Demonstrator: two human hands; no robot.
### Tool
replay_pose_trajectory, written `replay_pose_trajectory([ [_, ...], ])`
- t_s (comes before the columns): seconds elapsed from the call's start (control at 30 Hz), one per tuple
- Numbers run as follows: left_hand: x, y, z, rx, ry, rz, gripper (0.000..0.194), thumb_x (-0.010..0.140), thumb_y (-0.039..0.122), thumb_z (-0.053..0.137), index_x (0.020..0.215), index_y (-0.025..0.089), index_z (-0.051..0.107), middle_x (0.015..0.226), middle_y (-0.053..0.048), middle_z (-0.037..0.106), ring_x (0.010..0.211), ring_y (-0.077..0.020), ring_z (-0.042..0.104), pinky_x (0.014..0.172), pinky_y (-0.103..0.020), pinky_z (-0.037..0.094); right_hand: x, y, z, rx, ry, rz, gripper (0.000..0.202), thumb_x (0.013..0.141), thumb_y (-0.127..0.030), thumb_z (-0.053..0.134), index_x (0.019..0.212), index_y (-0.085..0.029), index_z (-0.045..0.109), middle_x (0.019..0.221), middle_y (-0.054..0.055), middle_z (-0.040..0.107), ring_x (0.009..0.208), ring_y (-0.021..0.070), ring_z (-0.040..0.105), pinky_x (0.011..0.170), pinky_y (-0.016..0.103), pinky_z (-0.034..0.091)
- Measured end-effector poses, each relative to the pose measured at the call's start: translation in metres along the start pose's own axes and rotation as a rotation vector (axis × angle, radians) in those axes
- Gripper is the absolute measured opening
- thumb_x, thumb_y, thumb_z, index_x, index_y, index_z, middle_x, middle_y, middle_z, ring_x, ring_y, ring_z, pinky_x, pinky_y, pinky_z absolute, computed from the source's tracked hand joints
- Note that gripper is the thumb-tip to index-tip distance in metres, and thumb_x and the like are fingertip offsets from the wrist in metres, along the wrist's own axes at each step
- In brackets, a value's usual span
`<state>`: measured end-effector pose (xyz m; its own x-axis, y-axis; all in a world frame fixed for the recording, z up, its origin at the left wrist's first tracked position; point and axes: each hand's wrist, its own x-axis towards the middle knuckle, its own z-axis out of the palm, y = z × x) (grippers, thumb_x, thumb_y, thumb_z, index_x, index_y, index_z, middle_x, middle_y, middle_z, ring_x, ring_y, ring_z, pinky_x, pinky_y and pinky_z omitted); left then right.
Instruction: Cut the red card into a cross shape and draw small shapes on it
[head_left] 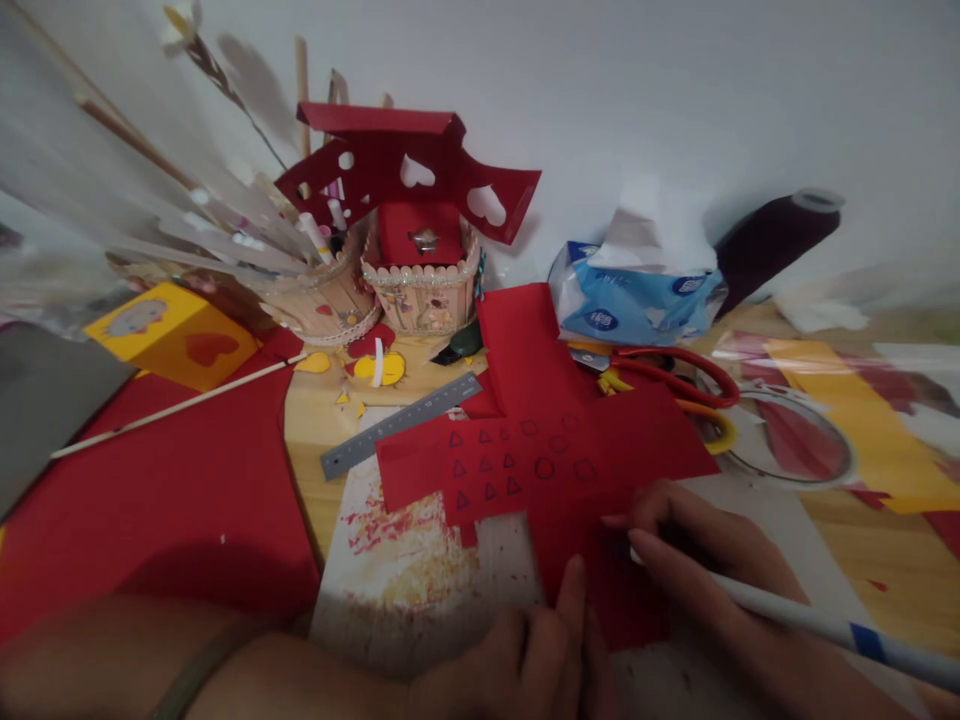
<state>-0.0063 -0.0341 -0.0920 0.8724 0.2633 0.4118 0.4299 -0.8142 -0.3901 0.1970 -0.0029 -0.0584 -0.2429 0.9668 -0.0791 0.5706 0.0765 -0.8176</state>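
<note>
A red paper cutout (487, 445) with flaps lies in the middle, several triangles and rounded outlines drawn on it in dark lines. My left hand (532, 650) rests at its near edge, index finger stretched out on the red paper and the other fingers partly bent. Nothing shows in that hand. My right hand (720, 570) is closed around a white marker pen (795, 610) with a blue band. The pen slants down to the left, its tip over the lower right flap. Whether the tip touches the paper, I cannot tell.
A steel ruler (397, 425) lies left of the cutout. Beyond it stand a decorated stick basket (420, 300) and a tissue pack (637, 295). Red-handled scissors (675, 370) and a tape roll (795, 435) lie right. Large red sheets (172, 490) and a yellow box (176, 335) sit left.
</note>
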Motion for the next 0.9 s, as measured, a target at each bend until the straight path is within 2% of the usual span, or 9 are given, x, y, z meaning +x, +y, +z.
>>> replay_pose_trajectory([
  [0.1, -0.001, 0.002, 0.001, -0.007, 0.001, -0.028, 0.015, 0.094, 0.028, 0.062, 0.091, 0.015, 0.067, 0.099, -0.009, 0.079, 0.054, -0.0093, 0.056, 0.041, -0.021, 0.038, 0.002, -0.003, -0.002, -0.007, 0.074, -0.067, 0.041, 0.099, -0.048, 0.044, 0.066, -0.025, 0.054, 0.057, -0.002, 0.063, 0.048, 0.0148, 0.059, 0.042, 0.021, 0.048],
  [0.2, -0.002, 0.005, 0.002, -0.008, 0.0, 0.007, 0.013, 0.093, 0.025, 0.064, 0.094, 0.013, 0.067, 0.098, -0.01, 0.079, 0.053, -0.0087, 0.056, 0.041, -0.02, 0.039, 0.004, -0.002, 0.0, -0.01, 0.124, -0.14, 0.049, 0.1, -0.059, 0.038, 0.068, -0.025, 0.055, 0.055, -0.001, 0.061, 0.046, 0.0143, 0.056, 0.041, 0.021, 0.046],
  [0.27, -0.003, 0.007, 0.004, -0.005, 0.011, -0.007, 0.009, 0.092, 0.022, 0.064, 0.095, 0.013, 0.067, 0.1, -0.011, 0.078, 0.051, -0.0081, 0.055, 0.041, -0.02, 0.038, 0.003, 0.001, 0.001, -0.016, 0.128, -0.152, 0.044, 0.099, -0.055, 0.043, 0.07, -0.025, 0.054, 0.053, -0.002, 0.058, 0.045, 0.0138, 0.053, 0.041, 0.02, 0.044],
  [0.37, -0.002, 0.008, 0.006, -0.01, 0.073, -0.111, 0.007, 0.091, 0.02, 0.064, 0.09, 0.013, 0.066, 0.097, -0.012, 0.079, 0.047, -0.0089, 0.053, 0.038, -0.022, 0.035, 0.001, 0.005, 0.002, -0.008, 0.106, -0.097, 0.029, 0.097, -0.04, 0.05, 0.072, -0.025, 0.053, 0.053, -0.004, 0.055, 0.045, 0.0129, 0.05, 0.041, 0.02, 0.042],
  [0.43, -0.001, 0.006, 0.006, -0.019, 0.092, -0.087, 0.009, 0.091, 0.021, 0.064, 0.088, 0.013, 0.067, 0.094, -0.012, 0.079, 0.049, -0.0101, 0.055, 0.038, -0.022, 0.036, 0.0, 0.007, 0.002, 0.011, 0.105, -0.046, 0.025, 0.095, -0.036, 0.052, 0.073, -0.025, 0.053, 0.054, -0.004, 0.055, 0.045, 0.0128, 0.05, 0.041, 0.02, 0.041],
  [0.53, 0.001, 0.002, 0.005, -0.022, 0.032, 0.015, 0.011, 0.094, 0.021, 0.059, 0.093, 0.013, 0.067, 0.097, -0.01, 0.079, 0.053, -0.0103, 0.058, 0.042, -0.021, 0.039, 0.003, 0.008, 0.004, 0.03, 0.109, -0.033, 0.024, 0.094, -0.035, 0.054, 0.072, -0.025, 0.053, 0.054, -0.004, 0.055, 0.045, 0.0129, 0.051, 0.041, 0.02, 0.042],
  [0.67, 0.001, 0.002, 0.006, 0.007, 0.118, -0.054, 0.018, 0.097, 0.018, 0.052, 0.086, 0.014, 0.067, 0.089, -0.008, 0.079, 0.049, -0.0107, 0.055, 0.038, -0.023, 0.033, 0.005, 0.002, 0.006, 0.025, 0.155, -0.035, 0.024, 0.087, -0.033, 0.056, 0.065, -0.025, 0.053, 0.05, -0.004, 0.055, 0.041, 0.0133, 0.049, 0.037, 0.02, 0.041],
  [0.77, 0.002, 0.0, 0.005, 0.001, 0.072, 0.001, 0.014, 0.095, 0.016, 0.055, 0.09, 0.014, 0.068, 0.092, -0.008, 0.079, 0.05, -0.0097, 0.055, 0.039, -0.021, 0.035, 0.004, 0.001, 0.007, 0.047, 0.155, 0.007, 0.022, 0.084, -0.034, 0.058, 0.064, -0.025, 0.053, 0.05, -0.003, 0.055, 0.042, 0.0138, 0.048, 0.038, 0.021, 0.04],
  [0.9, 0.001, -0.003, 0.001, -0.009, 0.041, 0.028, 0.011, 0.092, 0.015, 0.059, 0.094, 0.011, 0.07, 0.096, -0.013, 0.079, 0.049, -0.0089, 0.053, 0.038, -0.02, 0.033, 0.001, 0.003, 0.005, 0.083, 0.122, 0.082, 0.022, 0.086, -0.037, 0.058, 0.068, -0.025, 0.054, 0.054, -0.003, 0.055, 0.048, 0.0142, 0.048, 0.043, 0.023, 0.039],
])
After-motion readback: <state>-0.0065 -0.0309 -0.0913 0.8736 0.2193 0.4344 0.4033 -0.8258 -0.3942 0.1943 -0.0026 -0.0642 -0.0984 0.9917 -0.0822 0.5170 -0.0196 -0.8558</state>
